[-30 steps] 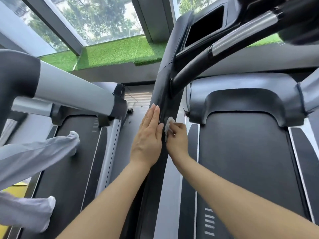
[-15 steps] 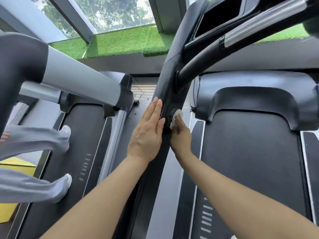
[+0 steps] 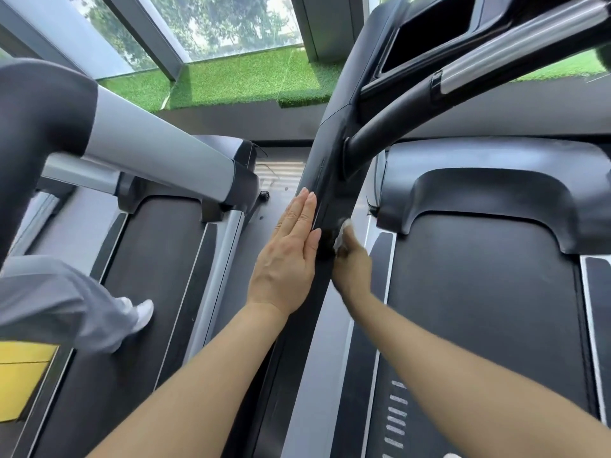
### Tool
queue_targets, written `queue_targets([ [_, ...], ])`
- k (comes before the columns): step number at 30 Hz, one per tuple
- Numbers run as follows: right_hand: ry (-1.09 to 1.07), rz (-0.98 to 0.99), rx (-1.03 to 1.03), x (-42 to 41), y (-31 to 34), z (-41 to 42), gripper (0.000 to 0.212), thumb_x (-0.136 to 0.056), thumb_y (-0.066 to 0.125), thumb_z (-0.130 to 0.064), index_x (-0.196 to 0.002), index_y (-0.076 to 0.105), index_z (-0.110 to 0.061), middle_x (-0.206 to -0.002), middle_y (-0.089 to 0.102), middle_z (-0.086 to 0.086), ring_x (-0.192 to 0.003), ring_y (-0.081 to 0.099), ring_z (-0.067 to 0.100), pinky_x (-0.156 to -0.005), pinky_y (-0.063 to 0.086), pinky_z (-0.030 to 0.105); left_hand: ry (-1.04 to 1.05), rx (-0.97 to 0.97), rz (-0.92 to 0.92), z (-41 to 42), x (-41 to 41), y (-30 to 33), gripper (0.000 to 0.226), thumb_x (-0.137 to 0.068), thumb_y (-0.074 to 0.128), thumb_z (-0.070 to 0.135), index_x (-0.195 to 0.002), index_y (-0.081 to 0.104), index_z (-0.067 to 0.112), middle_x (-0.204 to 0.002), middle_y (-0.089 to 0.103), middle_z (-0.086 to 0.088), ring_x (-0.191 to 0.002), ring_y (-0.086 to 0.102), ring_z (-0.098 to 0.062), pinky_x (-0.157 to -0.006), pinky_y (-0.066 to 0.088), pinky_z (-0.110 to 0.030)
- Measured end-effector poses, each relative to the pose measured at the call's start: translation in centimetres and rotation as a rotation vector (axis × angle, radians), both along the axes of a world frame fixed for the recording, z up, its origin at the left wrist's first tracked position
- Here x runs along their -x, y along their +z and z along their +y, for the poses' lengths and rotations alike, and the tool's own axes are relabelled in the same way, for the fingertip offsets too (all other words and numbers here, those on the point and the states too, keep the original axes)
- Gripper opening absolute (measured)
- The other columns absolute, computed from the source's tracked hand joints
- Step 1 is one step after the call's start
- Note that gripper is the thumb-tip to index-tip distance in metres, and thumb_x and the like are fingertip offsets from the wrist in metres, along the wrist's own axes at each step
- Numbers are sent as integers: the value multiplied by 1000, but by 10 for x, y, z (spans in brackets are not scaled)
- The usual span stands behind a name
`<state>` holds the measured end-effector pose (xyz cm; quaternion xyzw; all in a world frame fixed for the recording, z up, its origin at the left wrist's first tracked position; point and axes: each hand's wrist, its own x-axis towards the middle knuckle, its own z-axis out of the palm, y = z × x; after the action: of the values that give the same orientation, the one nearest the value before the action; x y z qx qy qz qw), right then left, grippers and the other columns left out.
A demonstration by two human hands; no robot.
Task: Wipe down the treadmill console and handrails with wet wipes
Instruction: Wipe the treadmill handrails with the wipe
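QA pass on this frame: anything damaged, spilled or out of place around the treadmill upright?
Nothing is clearly damaged. Small dark spots on the floor strip left of the black upright might be drips or dirt. The left hand lies flat on the upright; the right hand presses a white wipe against it.

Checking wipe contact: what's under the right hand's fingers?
A white wet wipe, pressed by the right hand against the black upright post. Most of the wipe is covered.
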<state>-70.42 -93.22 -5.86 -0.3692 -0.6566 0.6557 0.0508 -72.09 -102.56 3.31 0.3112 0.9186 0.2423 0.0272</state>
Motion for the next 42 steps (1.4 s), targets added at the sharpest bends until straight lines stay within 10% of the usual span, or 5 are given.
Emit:
queue_targets([
  [12,35,125,-129,71,-13,52,55,-80,29,14,-130,39,-9,-127,55,9,-113,52,24,-98,40,30,4,-12,14,0,1,-2,49,-102,36,22,-149,23,22,-151,14,20,-135,6,15,-105,3,1],
  [19,120,164,-156,-27,-18,-23,58,-96,32,7,-149,20,-13,-152,28,1,-136,32,14,-97,16,1,-5,-20,16,-1,2,-4,49,-102,36,23,-149,22,22,-153,14,19,-137,4,15,-107,3,0],
  [25,71,149,-157,48,-9,39,46,-77,27,17,-115,44,-5,-111,59,16,-98,56,27,-87,45,34,-10,-36,16,0,3,-4,48,-102,36,21,-148,25,20,-152,16,17,-137,8,11,-109,4,-2],
  [34,120,427,-164,-30,11,-22,47,-101,34,-6,-147,30,-15,-146,24,-12,-137,25,3,-114,21,15,2,-28,-1,0,2,-4,49,-102,35,22,-149,22,22,-151,12,21,-139,9,9,-109,4,-2],
  [42,-52,435,-237,22,45,17,33,-102,36,-10,-131,51,-6,-111,38,-2,-87,44,-21,-82,32,-3,-2,-37,15,1,3,-4,48,-102,37,20,-148,25,18,-155,20,11,-137,11,8,-110,5,-4],
])
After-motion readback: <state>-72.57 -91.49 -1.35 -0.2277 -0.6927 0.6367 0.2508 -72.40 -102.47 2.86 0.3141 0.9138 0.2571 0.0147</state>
